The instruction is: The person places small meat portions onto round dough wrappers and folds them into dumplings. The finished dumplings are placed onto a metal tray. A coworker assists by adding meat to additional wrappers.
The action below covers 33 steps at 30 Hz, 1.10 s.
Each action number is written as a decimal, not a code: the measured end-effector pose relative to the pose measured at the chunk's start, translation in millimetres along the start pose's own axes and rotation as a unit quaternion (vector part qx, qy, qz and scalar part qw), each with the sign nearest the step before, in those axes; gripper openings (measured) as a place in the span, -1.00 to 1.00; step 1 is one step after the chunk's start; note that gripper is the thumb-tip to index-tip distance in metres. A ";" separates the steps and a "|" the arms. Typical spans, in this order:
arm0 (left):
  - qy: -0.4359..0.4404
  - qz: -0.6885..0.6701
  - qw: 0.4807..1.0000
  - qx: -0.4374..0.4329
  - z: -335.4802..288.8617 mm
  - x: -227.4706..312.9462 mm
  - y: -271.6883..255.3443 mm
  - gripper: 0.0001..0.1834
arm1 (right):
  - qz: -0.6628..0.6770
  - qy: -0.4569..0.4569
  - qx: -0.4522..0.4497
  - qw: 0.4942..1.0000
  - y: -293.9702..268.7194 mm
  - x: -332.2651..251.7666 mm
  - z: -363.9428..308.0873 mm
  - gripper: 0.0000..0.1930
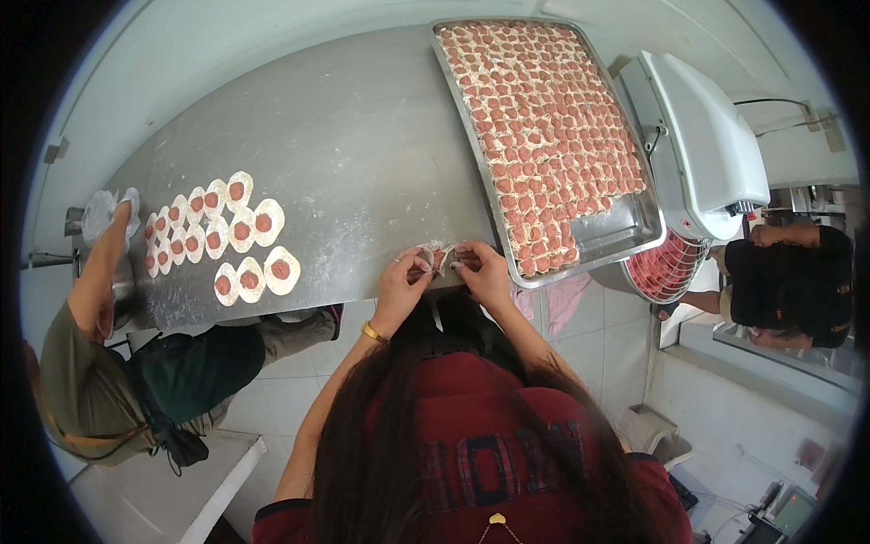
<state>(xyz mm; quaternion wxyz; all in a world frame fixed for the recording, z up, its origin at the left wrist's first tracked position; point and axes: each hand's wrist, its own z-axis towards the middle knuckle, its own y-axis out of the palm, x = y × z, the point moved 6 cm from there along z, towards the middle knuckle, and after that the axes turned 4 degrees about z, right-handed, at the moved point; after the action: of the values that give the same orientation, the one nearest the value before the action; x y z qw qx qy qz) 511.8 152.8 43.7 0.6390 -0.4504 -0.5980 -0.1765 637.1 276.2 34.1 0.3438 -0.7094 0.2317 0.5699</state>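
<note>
At the near edge of the table, a small dumpling with pink meat filling and a pale wrapper is between my two hands. My left hand has its fingers closed on the wrapper's left side. The fingers of my right hand pinch the right side. Off to the left, flat round wrappers lie in rows, each with a dab of meat on it. Just beyond my right hand, a metal tray holds many closely packed open-topped dumplings.
A steel table spreads out before me. At far left a co-worker in an olive shirt reaches toward a clear plastic bag. Beyond the tray stands a white mixer with pink meat in its guarded bowl. Another person in black is farther right.
</note>
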 end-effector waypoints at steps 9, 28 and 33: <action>-0.047 -0.096 0.994 -0.031 -0.9 -18.4 0.0 -0.63 | -0.013 -0.072 -0.034 0.997 6.8 -14.3 0.5 -0.72; -0.009 0.009 1.000 0.006 11.7 -4.6 -5.3 -0.80 | 0.066 -0.062 -0.066 0.994 4.3 -7.6 5.4 -0.70; -0.005 -0.005 1.000 0.021 9.3 -3.2 -5.0 -0.83 | 0.030 0.001 -0.059 0.998 5.5 -10.6 6.4 -0.75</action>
<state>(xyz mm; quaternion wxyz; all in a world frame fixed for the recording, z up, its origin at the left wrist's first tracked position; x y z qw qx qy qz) 501.6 156.4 41.4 0.6443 -0.4346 -0.6073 -0.1650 626.4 276.7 42.5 0.2837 -0.7219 0.2195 0.5917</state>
